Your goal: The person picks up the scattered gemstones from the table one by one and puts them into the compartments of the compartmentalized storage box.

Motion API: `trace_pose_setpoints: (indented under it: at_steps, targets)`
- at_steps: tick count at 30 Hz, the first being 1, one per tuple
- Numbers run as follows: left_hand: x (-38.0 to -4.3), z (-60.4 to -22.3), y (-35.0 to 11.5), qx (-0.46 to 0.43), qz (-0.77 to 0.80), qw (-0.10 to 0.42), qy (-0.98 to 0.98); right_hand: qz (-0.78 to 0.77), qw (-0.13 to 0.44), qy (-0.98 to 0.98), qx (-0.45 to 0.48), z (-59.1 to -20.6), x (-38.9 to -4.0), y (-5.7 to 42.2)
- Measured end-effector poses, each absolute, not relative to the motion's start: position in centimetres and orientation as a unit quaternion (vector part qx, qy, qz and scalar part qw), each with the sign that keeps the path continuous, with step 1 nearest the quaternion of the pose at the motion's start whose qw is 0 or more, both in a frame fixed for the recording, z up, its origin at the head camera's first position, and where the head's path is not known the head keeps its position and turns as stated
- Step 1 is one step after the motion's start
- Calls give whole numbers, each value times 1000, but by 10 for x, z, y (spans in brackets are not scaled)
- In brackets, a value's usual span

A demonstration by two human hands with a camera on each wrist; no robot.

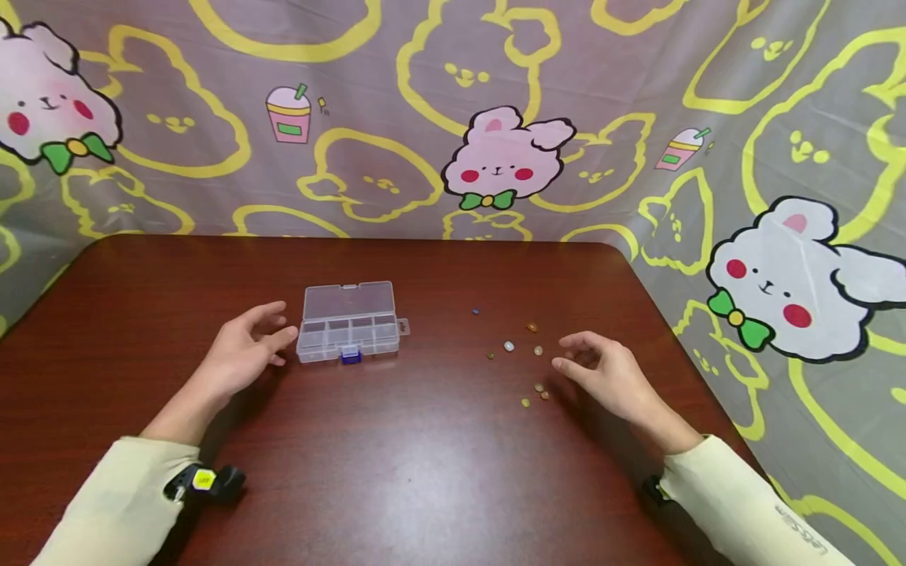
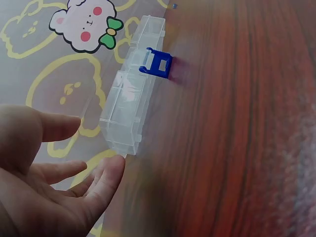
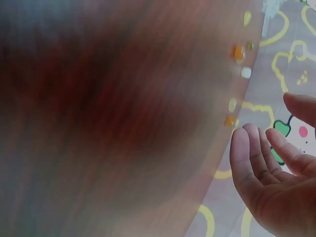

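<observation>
A clear plastic compartment box stands left of the table's middle, its lid raised at the back. At its front is a blue latch. My left hand is just left of the box, fingers loosely bent and holding nothing; whether a fingertip touches the box I cannot tell. Several small polished stones lie scattered to the right, among them a white one, an orange one, a blue one and a yellow-green one. Right of them hovers my right hand, relaxed and holding nothing.
The dark brown wooden table reaches back to a grey curtain printed with rabbits and yellow outlines. That curtain also runs along the right side. Dark wrist straps show at both sleeves, with a black device on the left one.
</observation>
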State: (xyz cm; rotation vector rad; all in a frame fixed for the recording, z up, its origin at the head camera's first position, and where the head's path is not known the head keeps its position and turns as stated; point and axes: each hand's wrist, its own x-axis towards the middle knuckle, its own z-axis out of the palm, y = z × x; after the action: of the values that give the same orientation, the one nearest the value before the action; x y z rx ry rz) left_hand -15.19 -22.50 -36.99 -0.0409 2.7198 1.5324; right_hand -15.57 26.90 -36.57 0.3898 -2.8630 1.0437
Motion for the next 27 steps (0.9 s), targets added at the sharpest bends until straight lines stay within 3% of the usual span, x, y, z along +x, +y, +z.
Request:
trace_pose_setpoints:
  at_steps: [15,27]
  targets:
    - [-156,-374,-220,-15,514,29,857,383,-40,-916,117,-378,-142,261]
    - [-158,-376,-219,-7,522,23,853,386,-44,-915,109,-381,-136,263]
